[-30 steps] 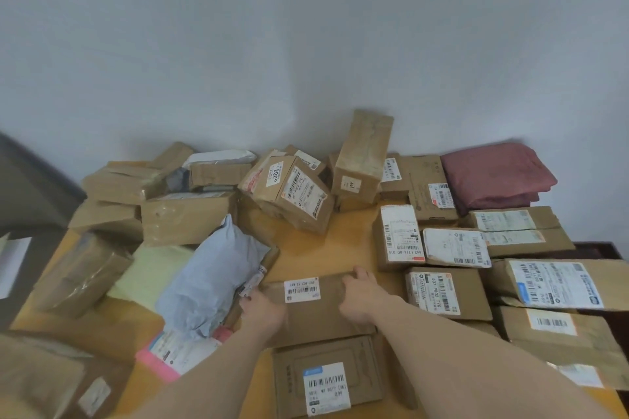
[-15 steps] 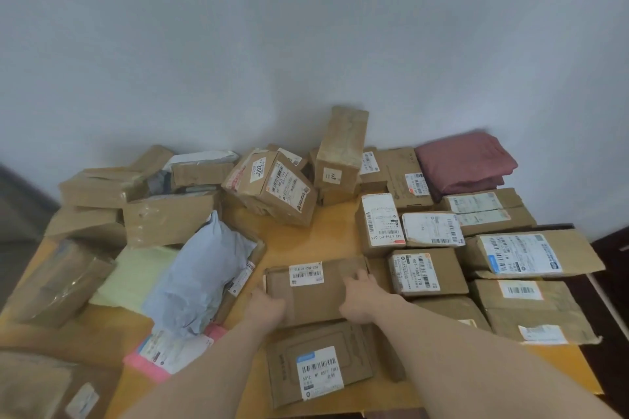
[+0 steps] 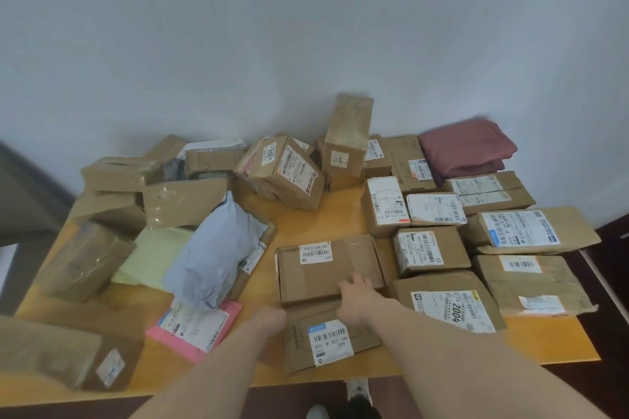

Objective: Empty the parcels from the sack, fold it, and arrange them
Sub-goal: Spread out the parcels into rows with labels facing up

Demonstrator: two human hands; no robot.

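Note:
A flat brown box with a small barcode label lies at the table's middle front. My right hand rests on its near edge, fingers lying on the top. My left hand is at the box's near-left corner, with its fingers hidden behind the knuckles. Just in front, partly under my hands, lies another flat box with a white label. The folded maroon sack sits at the back right against the wall. Labelled boxes stand in rows on the right.
A loose heap of brown parcels fills the back and left of the wooden table. A grey-blue mailer, a pale green one and a pink one lie left of my hands. A tall box leans on the wall.
Both hands slid back from the flat box's top and sides to its near edge. The view pulled back and tilted, showing more of the table's front edge.

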